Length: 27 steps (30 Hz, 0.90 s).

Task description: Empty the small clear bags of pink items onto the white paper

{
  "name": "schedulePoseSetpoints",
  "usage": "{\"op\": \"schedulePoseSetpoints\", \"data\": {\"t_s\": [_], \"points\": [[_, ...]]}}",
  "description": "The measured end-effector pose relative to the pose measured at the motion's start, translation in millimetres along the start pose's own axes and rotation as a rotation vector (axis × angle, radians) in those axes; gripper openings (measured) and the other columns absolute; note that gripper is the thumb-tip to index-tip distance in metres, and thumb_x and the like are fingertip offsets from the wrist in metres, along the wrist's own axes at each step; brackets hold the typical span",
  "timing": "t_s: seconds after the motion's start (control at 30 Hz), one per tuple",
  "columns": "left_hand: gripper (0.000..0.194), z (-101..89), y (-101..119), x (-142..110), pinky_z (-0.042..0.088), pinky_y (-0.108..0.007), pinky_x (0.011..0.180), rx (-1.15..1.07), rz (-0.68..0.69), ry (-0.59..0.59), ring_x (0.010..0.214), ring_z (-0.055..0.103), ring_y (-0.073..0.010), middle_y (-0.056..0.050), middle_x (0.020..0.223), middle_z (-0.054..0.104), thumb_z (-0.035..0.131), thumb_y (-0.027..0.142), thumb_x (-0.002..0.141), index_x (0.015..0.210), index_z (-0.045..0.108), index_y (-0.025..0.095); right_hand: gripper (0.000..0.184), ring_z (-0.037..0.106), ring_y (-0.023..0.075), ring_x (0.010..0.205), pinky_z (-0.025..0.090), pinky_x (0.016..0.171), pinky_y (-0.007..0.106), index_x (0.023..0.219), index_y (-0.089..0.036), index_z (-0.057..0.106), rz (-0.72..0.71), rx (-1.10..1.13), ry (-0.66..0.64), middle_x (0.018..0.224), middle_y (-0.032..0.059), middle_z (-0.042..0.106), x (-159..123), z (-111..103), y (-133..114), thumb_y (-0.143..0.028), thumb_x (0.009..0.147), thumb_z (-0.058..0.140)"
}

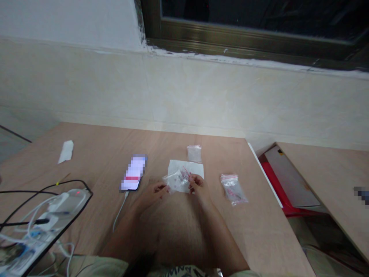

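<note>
Between my two hands is a small clear zip bag (179, 179) with a reddish strip at its right end. My left hand (157, 191) pinches the bag's left corner, fingers closed. At the other end, my right hand (196, 183) has its fingertips closed on the edge by the red strip. Beneath the bag lies a white sheet of paper (173, 166), partly covered. What the bag contains is too small to make out. A second zip bag (194, 153) rests just behind the paper. Right of my right hand lies a larger zip bag (234, 189) with something pinkish inside.
A lit phone (134, 172) with a white charging cable (120, 211) lies left of my hands. Farther left are a power strip (69, 207) with tangled cables and a scrap of white paper (66, 151). A gap with a red item (276, 188) separates the right-hand table (331, 169).
</note>
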<state>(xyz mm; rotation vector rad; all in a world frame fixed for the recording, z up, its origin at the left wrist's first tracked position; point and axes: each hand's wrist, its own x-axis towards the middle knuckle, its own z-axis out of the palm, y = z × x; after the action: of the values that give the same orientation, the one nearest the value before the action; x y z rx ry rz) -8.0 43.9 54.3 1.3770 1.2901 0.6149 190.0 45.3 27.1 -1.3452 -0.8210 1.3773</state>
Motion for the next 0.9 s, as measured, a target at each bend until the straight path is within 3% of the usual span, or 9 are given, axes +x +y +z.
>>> {"op": "schedulePoseSetpoints", "data": {"t_s": [0.17,0.3,0.4,0.53,0.67,0.8,0.9], "points": [[0.039,0.2,4.2,4.7,0.046,-0.028,0.064,-0.089,-0.015,0.162,0.074,0.059,-0.0184,-0.007,0.086,0.064,0.056,0.044,0.069,0.093,0.06,0.014,0.027,0.049,0.0132,0.057,0.041,0.053,0.025,0.072,-0.019,0.062,-0.188,-0.255,-0.013,0.067,0.002,0.061,-7.1,-3.7,-15.3,-0.045,0.067,0.057],[0.031,5.2,25.1,11.1,0.045,-0.026,0.068,-0.057,0.099,0.021,0.076,0.058,-0.0169,-0.004,0.082,0.065,0.051,0.042,0.074,0.086,0.062,0.016,0.022,0.053,0.0168,0.073,0.042,0.067,0.029,0.081,-0.02,0.064,-0.28,-0.344,-0.1,0.086,0.0046,0.065,-13.1,0.3,-25.1,-0.038,0.072,0.055],[0.028,7.4,35.6,16.1,0.043,-0.024,0.062,-0.057,0.122,0.005,0.067,0.056,-0.0144,0.0,0.069,0.062,0.05,0.041,0.075,0.075,0.061,0.016,0.025,0.052,0.0151,0.066,0.041,0.059,0.026,0.081,-0.019,0.061,-0.227,-0.269,-0.047,0.077,0.0037,0.064,-9.9,3.6,-23.7,-0.04,0.068,0.06],[0.026,4.7,34.7,22.2,0.042,-0.023,0.06,-0.08,0.119,0.001,0.065,0.054,-0.0138,0.0,0.068,0.061,0.052,0.04,0.073,0.073,0.062,0.016,0.029,0.049,0.013,0.055,0.036,0.05,0.023,0.063,-0.018,0.055,-0.12,-0.185,-0.07,0.057,0.0,0.056,-0.6,4.2,-17.3,-0.046,0.062,0.063],[0.026,-0.2,25.3,26.5,0.042,-0.024,0.061,-0.027,0.125,-0.007,0.065,0.055,-0.0154,-0.002,0.067,0.062,0.055,0.04,0.07,0.07,0.063,0.016,0.028,0.053,0.0149,0.063,0.036,0.056,0.023,0.057,-0.018,0.054,-0.16,-0.14,-0.094,0.062,0.0012,0.059,1.9,4.4,-16.6,-0.044,0.061,0.064],[0.025,-1.6,17.0,26.6,0.042,-0.025,0.061,0.015,0.128,0.011,0.065,0.054,-0.0158,-0.002,0.066,0.062,0.054,0.039,0.07,0.071,0.064,0.016,0.029,0.047,0.0125,0.054,0.033,0.051,0.022,0.056,-0.018,0.053,-0.171,-0.169,-0.053,0.055,-0.0014,0.054,-3.1,9.4,-17.6,-0.045,0.061,0.064],[0.023,0.1,15.4,22.2,0.041,-0.024,0.06,0.027,0.14,0.069,0.063,0.053,-0.0148,-0.001,0.064,0.06,0.053,0.036,0.07,0.07,0.063,0.015,0.029,0.049,0.0134,0.06,0.036,0.055,0.023,0.06,-0.018,0.055,-0.157,-0.157,-0.129,0.061,-0.0003,0.057,-8.7,14.9,-17.5,-0.047,0.064,0.061]]}}
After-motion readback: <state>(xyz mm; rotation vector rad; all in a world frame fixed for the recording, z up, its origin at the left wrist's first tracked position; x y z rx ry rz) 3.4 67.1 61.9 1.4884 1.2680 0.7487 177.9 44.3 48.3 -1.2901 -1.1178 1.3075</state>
